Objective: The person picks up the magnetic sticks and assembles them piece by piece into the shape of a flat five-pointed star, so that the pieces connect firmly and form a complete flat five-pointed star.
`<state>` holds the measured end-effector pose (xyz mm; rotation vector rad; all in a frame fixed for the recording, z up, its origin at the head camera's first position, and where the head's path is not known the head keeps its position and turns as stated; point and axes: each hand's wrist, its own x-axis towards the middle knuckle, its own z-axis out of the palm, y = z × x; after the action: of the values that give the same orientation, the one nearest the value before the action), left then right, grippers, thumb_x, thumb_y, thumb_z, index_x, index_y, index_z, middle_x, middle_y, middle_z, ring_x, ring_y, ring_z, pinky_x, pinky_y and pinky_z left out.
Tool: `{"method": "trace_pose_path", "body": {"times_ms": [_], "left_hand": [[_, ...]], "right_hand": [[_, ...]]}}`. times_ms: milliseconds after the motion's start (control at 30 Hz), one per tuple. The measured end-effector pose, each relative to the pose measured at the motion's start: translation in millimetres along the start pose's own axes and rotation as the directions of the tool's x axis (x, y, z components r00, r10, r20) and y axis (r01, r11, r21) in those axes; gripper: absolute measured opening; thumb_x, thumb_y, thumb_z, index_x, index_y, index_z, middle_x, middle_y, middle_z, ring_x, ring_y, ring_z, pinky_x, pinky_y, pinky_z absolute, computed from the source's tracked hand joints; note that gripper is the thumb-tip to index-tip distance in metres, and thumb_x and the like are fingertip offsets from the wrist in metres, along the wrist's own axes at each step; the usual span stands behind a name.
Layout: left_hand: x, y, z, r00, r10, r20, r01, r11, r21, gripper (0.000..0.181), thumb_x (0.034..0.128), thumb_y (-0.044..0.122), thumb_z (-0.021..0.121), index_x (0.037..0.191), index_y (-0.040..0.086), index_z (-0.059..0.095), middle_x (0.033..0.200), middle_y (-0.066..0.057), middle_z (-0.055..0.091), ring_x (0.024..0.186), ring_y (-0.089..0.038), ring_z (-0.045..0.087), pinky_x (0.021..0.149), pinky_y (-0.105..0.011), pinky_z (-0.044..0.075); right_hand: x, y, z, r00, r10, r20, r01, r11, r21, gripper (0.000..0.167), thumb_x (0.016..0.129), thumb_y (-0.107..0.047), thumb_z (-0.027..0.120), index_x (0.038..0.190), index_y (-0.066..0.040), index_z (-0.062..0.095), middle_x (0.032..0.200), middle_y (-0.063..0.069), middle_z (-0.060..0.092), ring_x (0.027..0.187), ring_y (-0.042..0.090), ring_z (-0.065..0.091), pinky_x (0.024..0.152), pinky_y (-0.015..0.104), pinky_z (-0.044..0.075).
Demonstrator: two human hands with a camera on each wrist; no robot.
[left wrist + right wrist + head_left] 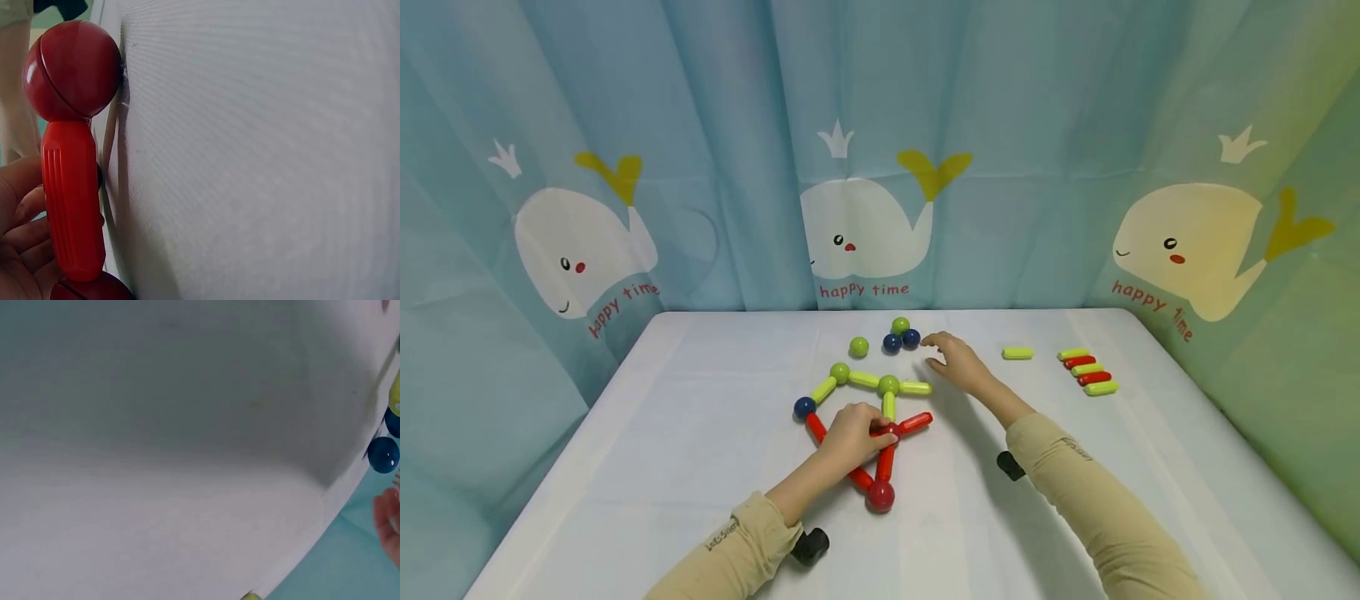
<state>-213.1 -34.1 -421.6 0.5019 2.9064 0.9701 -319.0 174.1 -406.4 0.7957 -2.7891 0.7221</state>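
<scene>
My left hand [852, 439] pinches a red ball [891, 432] in a flat frame of balls and rods. From that ball one red rod [917, 422] sticks out to the right, and another red rod [70, 200] runs to a larger-looking red ball [72, 70] at the near corner. The frame also has a blue ball [805, 407], a green ball [839, 372] and another green ball [888, 385], which bears a loose-ended green rod [916, 388]. Farther back, my right hand [957, 362] hovers with relaxed fingers beside a blue ball [912, 337], holding nothing.
Another blue ball [892, 343] and a green ball [900, 325] cluster at the back, with a separate green ball [859, 347] to their left. One green rod [1017, 353] lies right of my right hand. Several green and red rods [1087, 369] form a row farther right.
</scene>
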Motion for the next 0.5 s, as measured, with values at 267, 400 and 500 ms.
{"method": "trace_pose_path", "body": {"times_ms": [267,400,500], "left_hand": [[-0.7,1.3,1.0,1.000,0.003,0.001,-0.003,1.000,-0.011,0.021,0.0794,0.020,0.075,0.095,0.006,0.075,0.083,-0.002,0.072,0.071,-0.009,0.057,0.066,-0.023,0.047],[-0.4,1.8,1.0,1.000,0.005,0.000,-0.005,1.000,-0.009,0.022,0.0798,0.020,0.075,0.096,0.006,0.074,0.084,-0.003,0.072,0.071,-0.009,0.058,0.065,-0.022,0.047],[-0.4,1.0,0.6,1.000,0.004,-0.007,-0.004,1.000,-0.002,0.021,0.0799,0.020,0.075,0.096,0.006,0.075,0.083,-0.003,0.072,0.070,-0.009,0.057,0.065,-0.022,0.046]], "right_hand": [[14.5,5.7,5.8,0.979,0.043,0.201,-0.023,0.995,-0.101,0.052,0.089,0.007,0.053,0.138,0.011,0.036,0.144,0.032,0.033,0.130,0.048,0.037,0.108,0.052,0.032],[18.2,2.6,4.8,0.960,0.070,0.273,-0.037,0.992,-0.123,0.058,0.089,0.007,0.053,0.143,0.008,0.029,0.150,0.028,0.023,0.134,0.050,0.027,0.109,0.056,0.027],[21.3,0.8,5.3,0.952,0.082,0.293,-0.034,0.986,-0.165,0.058,0.090,0.004,0.054,0.143,0.005,0.031,0.150,0.026,0.025,0.134,0.050,0.029,0.108,0.056,0.029]]}}
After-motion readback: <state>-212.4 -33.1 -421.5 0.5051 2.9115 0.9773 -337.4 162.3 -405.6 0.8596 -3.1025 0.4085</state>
